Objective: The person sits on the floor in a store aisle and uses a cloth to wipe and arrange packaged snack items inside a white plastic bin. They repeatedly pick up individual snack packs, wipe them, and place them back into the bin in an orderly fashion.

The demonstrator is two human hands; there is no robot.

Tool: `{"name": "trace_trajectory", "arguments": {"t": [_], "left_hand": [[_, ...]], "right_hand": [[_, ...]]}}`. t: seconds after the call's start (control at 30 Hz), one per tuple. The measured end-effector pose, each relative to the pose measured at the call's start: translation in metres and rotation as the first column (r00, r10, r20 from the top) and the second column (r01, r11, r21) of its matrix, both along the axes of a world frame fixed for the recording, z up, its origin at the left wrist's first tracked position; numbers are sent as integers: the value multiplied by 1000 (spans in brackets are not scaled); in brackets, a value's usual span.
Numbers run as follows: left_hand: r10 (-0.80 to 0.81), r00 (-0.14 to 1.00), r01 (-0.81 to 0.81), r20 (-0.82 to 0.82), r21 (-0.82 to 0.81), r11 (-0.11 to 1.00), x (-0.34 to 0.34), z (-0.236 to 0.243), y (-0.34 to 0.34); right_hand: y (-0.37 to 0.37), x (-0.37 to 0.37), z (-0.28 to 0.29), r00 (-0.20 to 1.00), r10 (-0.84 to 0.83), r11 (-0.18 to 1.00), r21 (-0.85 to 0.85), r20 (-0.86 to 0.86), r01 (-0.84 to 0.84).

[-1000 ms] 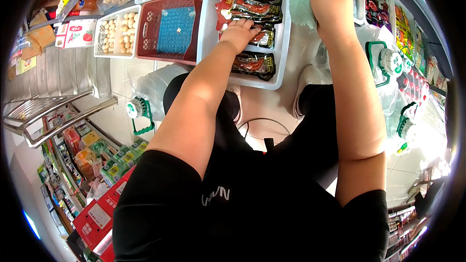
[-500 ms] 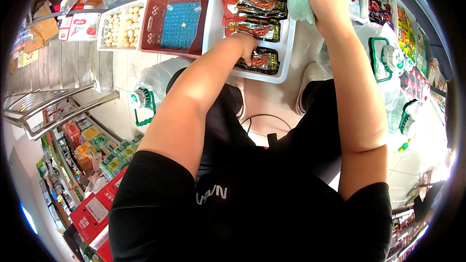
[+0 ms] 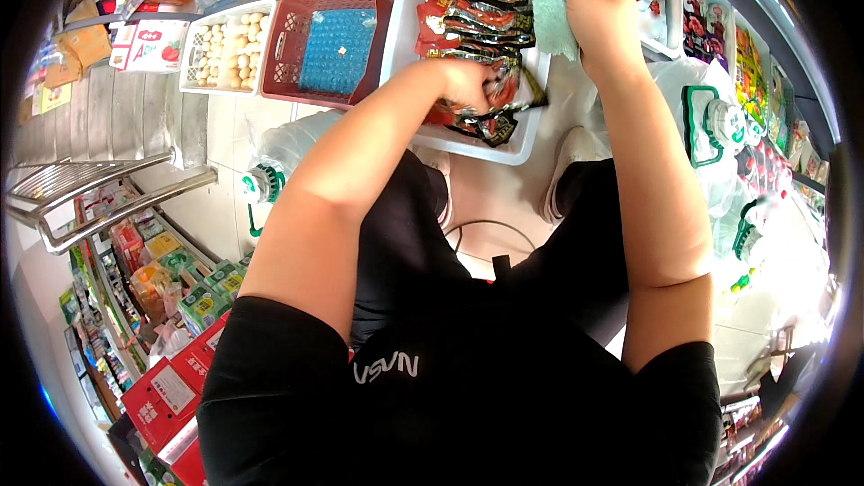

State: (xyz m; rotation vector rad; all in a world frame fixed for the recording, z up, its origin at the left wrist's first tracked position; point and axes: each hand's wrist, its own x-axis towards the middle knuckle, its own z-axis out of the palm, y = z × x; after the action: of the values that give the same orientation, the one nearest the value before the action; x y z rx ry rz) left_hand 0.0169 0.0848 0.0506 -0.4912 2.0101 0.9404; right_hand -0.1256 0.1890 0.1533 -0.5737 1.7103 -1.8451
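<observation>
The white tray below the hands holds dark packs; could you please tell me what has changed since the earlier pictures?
The left hand, earlier on packs midway along the white tray, has moved toward its near end and now grips a dark pack, tilted, its corner by the tray's right rim. The right hand still holds the green cloth.

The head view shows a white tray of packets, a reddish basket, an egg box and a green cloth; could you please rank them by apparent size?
Largest to smallest:
1. White tray
2. Reddish basket
3. Egg box
4. Green cloth, judged by its visible part only
</observation>
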Motion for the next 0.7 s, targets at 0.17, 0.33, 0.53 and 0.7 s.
{"name": "trace_trajectory", "arguments": {"t": [0.17,0.33,0.53,0.7], "left_hand": [[720,647,-472,-252,609,637,10,38,-11],[965,252,-431,-68,885,175,22,77,35],[979,40,-327,202,928,-178,34,81,53],[891,-120,-134,437,883,-451,33,75,37]], "right_hand": [[9,-1,-3,952,82,996,69,-295,-64],[5,2,-17,592,135,975,1,-795,-221],[3,22,-18,536,228,965,117,-813,-234],[9,45,-16,523,324,920,134,-788,-368]]}}
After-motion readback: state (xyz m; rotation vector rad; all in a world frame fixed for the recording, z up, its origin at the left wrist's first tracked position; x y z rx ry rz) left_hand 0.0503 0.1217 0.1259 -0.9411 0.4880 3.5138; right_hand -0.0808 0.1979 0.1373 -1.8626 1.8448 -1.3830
